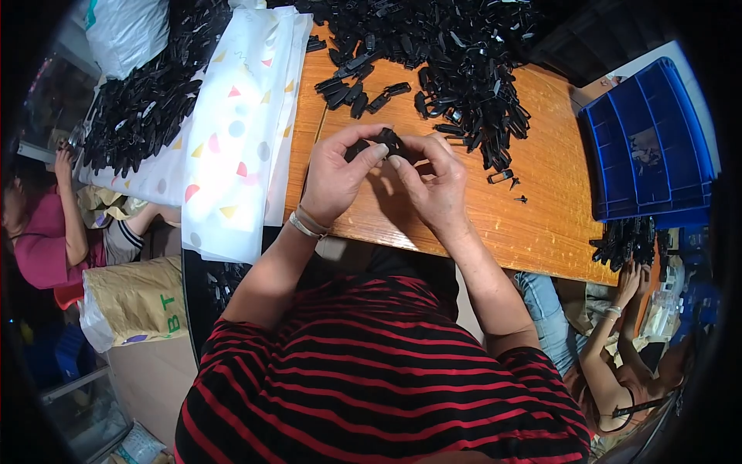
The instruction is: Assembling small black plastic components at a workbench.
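Note:
Above the front part of the wooden table, my left hand (pixel 338 173) and my right hand (pixel 434 179) meet with their fingers closed on a small black plastic part (pixel 392 141). Thumbs and fingertips cover most of it, so its full shape is hidden. Just beyond my hands lie several loose black plastic parts (pixel 388 97), some with an open, frame-like end. They spread out from a large heap of similar black parts (pixel 464 46). To the right of my right hand are a frame-shaped black piece (pixel 500 177) and a tiny dark piece (pixel 522 199).
White patterned sheeting (pixel 232 155) covers the table's left side, with another heap of black parts (pixel 139 116) past it. A blue plastic crate (pixel 649 147) stands at the right edge. Co-workers sit at left (pixel 50 247) and lower right (pixel 610 371). A brown paper sack (pixel 131 301) stands lower left.

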Demonstrator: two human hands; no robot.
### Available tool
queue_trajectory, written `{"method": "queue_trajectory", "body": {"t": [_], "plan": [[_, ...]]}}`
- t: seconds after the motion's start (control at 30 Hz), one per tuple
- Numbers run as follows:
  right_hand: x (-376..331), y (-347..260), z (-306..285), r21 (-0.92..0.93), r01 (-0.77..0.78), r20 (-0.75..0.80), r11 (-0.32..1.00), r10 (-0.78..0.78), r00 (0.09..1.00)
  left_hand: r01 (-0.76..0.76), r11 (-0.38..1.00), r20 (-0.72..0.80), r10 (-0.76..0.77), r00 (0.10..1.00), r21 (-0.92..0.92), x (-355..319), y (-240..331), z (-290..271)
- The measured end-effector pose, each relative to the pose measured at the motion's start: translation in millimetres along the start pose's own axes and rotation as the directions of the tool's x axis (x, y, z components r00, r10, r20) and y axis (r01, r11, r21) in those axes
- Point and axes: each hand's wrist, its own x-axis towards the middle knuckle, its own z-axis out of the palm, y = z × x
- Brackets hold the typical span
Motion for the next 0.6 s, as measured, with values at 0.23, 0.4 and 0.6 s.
{"method": "queue_trajectory", "body": {"t": [0.23, 0.4, 0.6], "plan": [[-13.5, -0.2, 15.6, -0.191, 0.153, -0.041, 0.970, -0.163, 0.986, -0.274, 0.917, -0.024, 0.293, 0.956, 0.289, -10.2, -16.2, 7.8], [-19.4, -10.7, 21.4, -0.060, -0.078, 0.014, 0.995, 0.079, 0.997, -0.014, 0.997, 0.009, 0.014, 1.000, -0.070, -14.5, -14.2, 9.8], [-25.7, -18.8, 28.2, -0.010, 0.019, 0.042, 1.000, -0.018, 0.999, 0.051, 0.990, 0.122, -0.035, 0.992, -0.132, -17.8, -2.4, 6.4]]}}
